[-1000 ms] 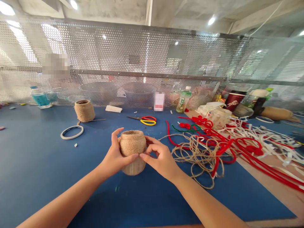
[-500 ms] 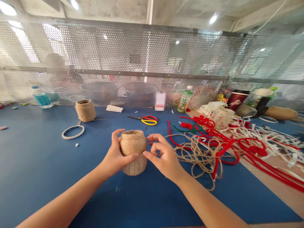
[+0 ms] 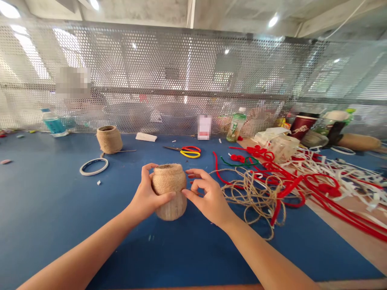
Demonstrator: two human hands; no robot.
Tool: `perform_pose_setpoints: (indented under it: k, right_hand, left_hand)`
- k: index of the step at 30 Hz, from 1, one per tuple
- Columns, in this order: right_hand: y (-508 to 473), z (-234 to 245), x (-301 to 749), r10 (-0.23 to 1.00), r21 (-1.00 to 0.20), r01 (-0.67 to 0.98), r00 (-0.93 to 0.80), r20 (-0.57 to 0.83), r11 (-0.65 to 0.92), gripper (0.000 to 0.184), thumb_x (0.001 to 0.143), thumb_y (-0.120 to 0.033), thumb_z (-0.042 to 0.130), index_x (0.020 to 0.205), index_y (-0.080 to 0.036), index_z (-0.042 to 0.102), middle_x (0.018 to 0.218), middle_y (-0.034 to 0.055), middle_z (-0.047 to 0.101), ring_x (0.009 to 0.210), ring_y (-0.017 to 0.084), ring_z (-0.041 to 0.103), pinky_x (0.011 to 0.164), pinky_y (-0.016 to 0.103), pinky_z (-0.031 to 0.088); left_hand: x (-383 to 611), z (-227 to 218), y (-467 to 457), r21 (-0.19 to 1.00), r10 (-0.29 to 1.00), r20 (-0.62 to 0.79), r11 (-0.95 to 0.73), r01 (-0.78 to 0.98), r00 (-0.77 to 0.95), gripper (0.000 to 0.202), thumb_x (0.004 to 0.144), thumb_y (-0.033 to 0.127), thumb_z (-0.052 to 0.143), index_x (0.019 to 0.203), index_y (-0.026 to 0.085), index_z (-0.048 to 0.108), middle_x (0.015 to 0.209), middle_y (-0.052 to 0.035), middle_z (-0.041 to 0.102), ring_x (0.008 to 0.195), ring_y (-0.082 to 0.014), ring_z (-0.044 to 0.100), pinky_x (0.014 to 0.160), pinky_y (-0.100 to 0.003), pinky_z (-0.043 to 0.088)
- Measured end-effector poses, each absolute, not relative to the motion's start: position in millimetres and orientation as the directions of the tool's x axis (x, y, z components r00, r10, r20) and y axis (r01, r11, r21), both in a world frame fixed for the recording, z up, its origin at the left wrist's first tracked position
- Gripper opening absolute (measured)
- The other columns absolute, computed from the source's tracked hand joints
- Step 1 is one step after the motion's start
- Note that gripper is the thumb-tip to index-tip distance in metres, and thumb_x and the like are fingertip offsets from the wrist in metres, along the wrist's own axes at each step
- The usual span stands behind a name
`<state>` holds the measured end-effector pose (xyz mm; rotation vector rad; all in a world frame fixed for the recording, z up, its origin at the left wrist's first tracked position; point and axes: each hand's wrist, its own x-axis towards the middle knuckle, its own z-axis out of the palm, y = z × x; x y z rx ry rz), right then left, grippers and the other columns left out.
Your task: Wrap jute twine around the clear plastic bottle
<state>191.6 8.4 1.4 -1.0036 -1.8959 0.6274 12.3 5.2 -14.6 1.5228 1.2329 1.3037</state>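
Note:
A rounded jar stands upright on the blue table, its upper part wound with tan twine and its lower part bare. My left hand is closed around its left side, thumb across the front at the lower edge of the winding. At the right side, my right hand has its thumb and fingers curled in a pinch at that same edge. The strand at its fingertips is too thin to see clearly. Loose twine lies tangled just right of this hand.
Beyond my hands lie scissors with red and yellow handles. A fully wrapped jar and a tape roll sit at left. Red cords and white strips cover the right side. A green-labelled bottle stands by the mesh partition.
Almost nothing has moved. The view has shifted slightly, and both hands keep their places on the jar, with the right fingers only slightly changed.

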Motion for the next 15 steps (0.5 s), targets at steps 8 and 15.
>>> perform_pose_setpoints:
  k: [8, 15]
  right_hand:
    - [11.5, -0.9, 192.9, 0.836, -0.736, 0.398, -0.294, 0.463, 0.547, 0.032, 0.073, -0.022, 0.061, 0.050, -0.015, 0.041, 0.111, 0.0077, 0.053, 0.098, 0.019, 0.055, 0.076, 0.033, 0.049]
    - [13.6, -3.5, 191.1, 0.852, -0.787, 0.340, -0.303, 0.427, 0.515, 0.031, 0.072, -0.023, 0.062, 0.050, -0.016, 0.041, 0.107, 0.0083, 0.053, 0.099, 0.019, 0.054, 0.080, 0.034, 0.048]
  left_hand:
    - [11.5, -15.2, 5.2, 0.960, 0.973, 0.231, -0.228, 0.162, 0.001, 0.070, 0.055, 0.028, 0.071, 0.109, 0.025, 0.025, 0.086, 0.0016, 0.050, 0.078, -0.0149, 0.052, 0.070, -0.028, 0.044]
    - [11.1, -16.5, 5.6, 0.960, 0.969, 0.246, -0.246, 0.133, 0.019, 0.071, 0.055, 0.028, 0.071, 0.109, 0.025, 0.025, 0.086, 0.0017, 0.050, 0.079, -0.0152, 0.052, 0.071, -0.028, 0.044]
